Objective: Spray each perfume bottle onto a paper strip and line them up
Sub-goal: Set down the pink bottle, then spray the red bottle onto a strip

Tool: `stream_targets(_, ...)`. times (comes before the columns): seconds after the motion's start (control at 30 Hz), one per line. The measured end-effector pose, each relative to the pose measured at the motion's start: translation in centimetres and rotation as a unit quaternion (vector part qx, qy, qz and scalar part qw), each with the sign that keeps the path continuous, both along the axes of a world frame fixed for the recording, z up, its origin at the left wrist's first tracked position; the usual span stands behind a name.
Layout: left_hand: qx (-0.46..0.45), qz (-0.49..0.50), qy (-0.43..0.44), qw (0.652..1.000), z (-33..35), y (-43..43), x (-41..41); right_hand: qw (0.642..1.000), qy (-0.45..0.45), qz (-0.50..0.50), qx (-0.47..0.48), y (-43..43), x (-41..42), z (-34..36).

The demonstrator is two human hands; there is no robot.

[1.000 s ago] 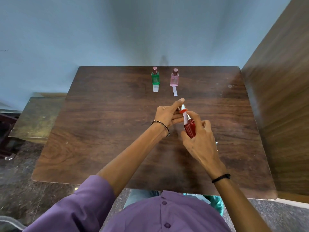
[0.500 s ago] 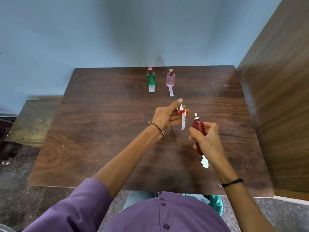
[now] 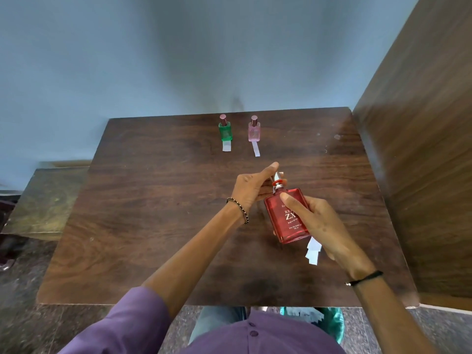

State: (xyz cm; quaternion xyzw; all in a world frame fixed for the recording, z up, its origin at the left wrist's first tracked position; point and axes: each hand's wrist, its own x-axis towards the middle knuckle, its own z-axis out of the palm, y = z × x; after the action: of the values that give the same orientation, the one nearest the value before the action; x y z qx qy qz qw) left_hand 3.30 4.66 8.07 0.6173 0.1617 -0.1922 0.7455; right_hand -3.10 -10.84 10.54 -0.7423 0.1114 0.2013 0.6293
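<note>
Wide bare table (image 3: pixel 153 226); right hand (image 3: pixel 324 223) grips red bottle (image 3: pixel 286 218), left hand (image 3: pixel 251 189) pinches its cap (image 3: pixel 278 178).

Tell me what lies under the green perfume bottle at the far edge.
A white paper strip lies on the wooden table, sticking out toward the person from beneath the green perfume bottle. How far it runs under the base is hidden.
</note>
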Motion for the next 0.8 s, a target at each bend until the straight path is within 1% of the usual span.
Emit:
stream_targets(0.1,-0.006,-0.010,-0.006,1.000,-0.1,-0.2,-0.1,1.000,-0.016,-0.019,-0.016,0.3,0.4,0.2)
stream_targets(0.2,-0.013,-0.013,-0.009,1.000,-0.5,-0.2,0.0,1.000,-0.012,-0.027,-0.008,0.3,0.5,0.4)
stream_targets(0.27,-0.013,-0.021,-0.005,1.000,-0.6,-0.1,0.2,0.999,-0.014,-0.029,-0.036,0.3,0.5,0.0)
stream_targets(0.4,0.013,-0.026,0.010,1.000,-1.1,-0.2,0.7,0.995,-0.018,-0.033,-0.088,0.4,0.8,-0.9)
stream_targets(0.5,0.047,-0.025,0.024,0.998,-1.9,-0.2,1.0,0.990,-0.041,-0.003,-0.135,0.5,1.4,-1.0)
stream_targets(0.57,0.051,-0.016,0.040,0.998,-2.5,-0.4,1.2,0.986,-0.050,0.009,-0.158,0.5,1.9,-1.1)
stream_targets(0.67,0.051,-0.010,0.059,0.997,-3.3,-0.5,1.8,0.990,-0.037,0.011,-0.138,0.3,2.7,-1.8)
stream_targets(0.8,0.049,-0.025,0.057,0.997,-3.5,-0.5,3.6,0.995,-0.034,-0.002,-0.099,0.0,4.1,-3.2)
